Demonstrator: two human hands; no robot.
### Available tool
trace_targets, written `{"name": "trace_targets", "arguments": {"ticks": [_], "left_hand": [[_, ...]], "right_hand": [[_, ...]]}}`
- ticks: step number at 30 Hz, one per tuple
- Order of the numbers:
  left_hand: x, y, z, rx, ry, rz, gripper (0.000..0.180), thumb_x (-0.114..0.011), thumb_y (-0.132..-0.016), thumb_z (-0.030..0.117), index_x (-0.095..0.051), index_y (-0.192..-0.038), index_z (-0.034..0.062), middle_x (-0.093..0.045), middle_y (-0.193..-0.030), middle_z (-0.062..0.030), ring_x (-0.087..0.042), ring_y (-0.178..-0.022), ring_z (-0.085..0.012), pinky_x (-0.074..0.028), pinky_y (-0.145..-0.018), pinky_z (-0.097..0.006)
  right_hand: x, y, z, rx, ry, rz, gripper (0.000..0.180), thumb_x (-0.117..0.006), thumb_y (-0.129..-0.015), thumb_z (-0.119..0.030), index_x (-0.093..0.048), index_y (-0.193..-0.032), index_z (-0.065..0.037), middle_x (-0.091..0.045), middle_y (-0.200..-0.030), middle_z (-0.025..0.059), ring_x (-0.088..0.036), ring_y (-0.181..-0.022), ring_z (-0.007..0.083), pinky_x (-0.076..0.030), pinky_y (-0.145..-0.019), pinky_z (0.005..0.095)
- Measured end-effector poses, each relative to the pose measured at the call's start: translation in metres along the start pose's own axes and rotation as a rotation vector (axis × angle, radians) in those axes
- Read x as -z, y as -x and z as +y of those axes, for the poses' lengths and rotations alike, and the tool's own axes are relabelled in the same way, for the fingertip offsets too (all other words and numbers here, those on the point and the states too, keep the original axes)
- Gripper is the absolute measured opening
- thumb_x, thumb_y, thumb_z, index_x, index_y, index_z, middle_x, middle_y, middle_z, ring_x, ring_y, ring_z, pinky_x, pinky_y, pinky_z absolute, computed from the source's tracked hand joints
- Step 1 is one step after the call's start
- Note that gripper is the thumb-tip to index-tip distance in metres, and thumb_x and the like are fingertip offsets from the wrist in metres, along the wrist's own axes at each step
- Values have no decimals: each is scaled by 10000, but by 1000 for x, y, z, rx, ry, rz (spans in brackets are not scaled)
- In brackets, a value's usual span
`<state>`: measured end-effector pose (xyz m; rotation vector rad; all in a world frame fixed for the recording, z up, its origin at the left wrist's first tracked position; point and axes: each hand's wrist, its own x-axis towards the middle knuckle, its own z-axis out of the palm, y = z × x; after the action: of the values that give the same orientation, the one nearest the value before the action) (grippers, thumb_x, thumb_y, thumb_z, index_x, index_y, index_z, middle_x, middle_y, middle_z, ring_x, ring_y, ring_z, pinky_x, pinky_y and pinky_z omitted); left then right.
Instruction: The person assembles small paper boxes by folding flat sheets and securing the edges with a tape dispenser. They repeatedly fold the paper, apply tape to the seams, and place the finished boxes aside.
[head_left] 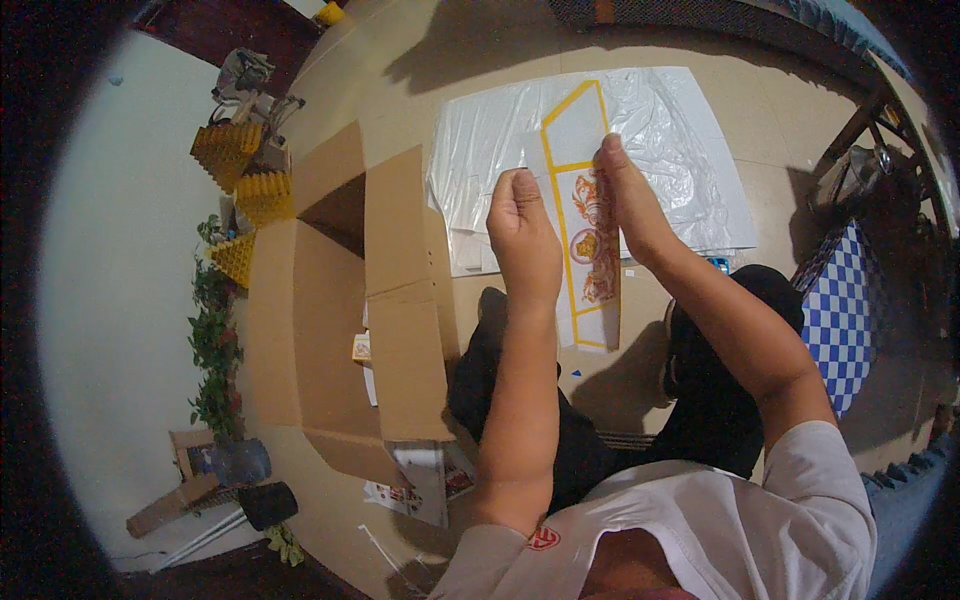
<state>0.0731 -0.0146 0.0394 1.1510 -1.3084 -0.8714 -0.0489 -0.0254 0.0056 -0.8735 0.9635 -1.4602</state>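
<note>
Between my hands stands a long, narrow paper carton [592,240], white with yellow borders and orange printed pictures, its end flap pointing away from me. My left hand [525,230] grips its left edge, thumb up and fingers curled. Along the right edge, my right hand [632,200] holds it with the thumb near the top; the other fingers are mostly hidden. Beneath and beyond the hands, a white sheet under crinkled clear plastic [670,150] lies on the floor.
A large open cardboard box [405,350] stands at my left, with a small printed carton [361,347] inside. Yellow egg-crate-like racks [262,198] and a leafy plant [215,345] line the wall. A blue-and-white checked box [838,320] stands to my right.
</note>
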Motion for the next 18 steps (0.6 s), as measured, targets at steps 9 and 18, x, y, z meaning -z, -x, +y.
{"name": "trace_targets", "arguments": {"ticks": [9, 18], "left_hand": [[2, -2, 0, 41, 215, -91, 232, -447, -1017, 255, -546, -945, 58, -491, -819, 36, -425, -765, -71, -389, -709, -237], [6, -6, -4, 271, 686, -228, 234, -483, -1006, 270, -580, -1023, 57, -585, -948, 18, -496, -888, -47, -413, -807, -218]], "right_hand": [[-12, 3, -20, -192, -222, -30, 571, -424, -965, -543, -597, -984, 0, -660, -789, 77, -616, -644, 128, -505, -606, 271], [-22, 3, -23, -218, -204, -42, 573, -492, -937, -545, -610, -1005, 11, -668, -821, 88, -631, -646, 126, -516, -580, 264]]}}
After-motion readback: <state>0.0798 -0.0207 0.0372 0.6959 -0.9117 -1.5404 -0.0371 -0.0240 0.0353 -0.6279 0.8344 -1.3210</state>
